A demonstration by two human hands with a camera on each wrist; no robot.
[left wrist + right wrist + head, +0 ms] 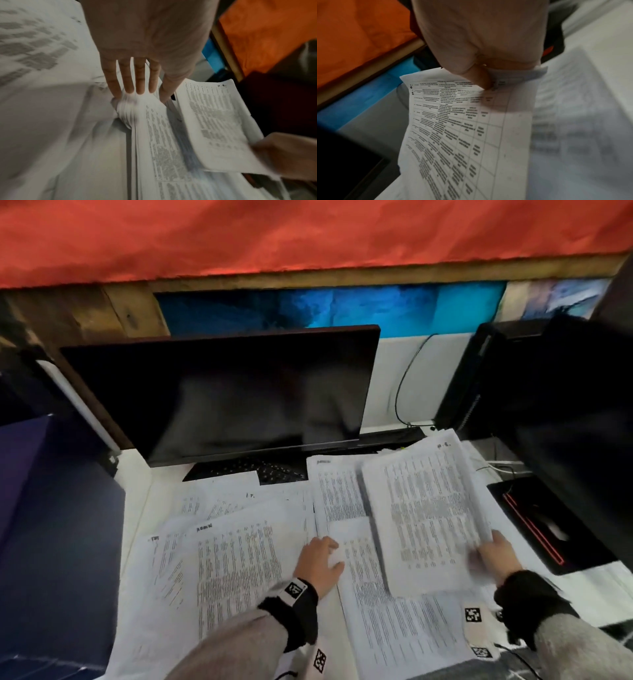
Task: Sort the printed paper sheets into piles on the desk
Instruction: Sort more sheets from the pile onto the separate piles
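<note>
At my far left a loose fan of printed sheets (236, 559) lies spread on the white worktop (137, 474), overlapping and skewed, in front of the dark monitor (222, 395). Just right of it my left hand (320, 559) lies flat, fingers straight and slightly spread, pressing on the middle pile (376, 611); it grips nothing. In the left wrist view the fingertips (140, 89) bear on the stepped edges of many sheets, so this pile is thick and its edges are already sliding out of line.

Further right, my right hand (493, 556) clutches a thick wad of table-printed sheets (424, 518) by its near right corner, thumb on top as the right wrist view shows (483, 79); the far end sags toward the worktop, overlapping the middle pile. Beyond it sits a black mouse pad with a red edge (534, 529) and a dark computer tower (565, 405).

The step, as I judge it, is peeling the top sheet off this wad and deciding its pile. To do it well I should keep the flat palm steady so the pile under it does not creep, slide the thumb to free one sheet only, read its heading, and lay it square on the matching pile rather than adding to the fan. A one-corner hold lets the wad droop and spill, so I would support it underneath.
</note>
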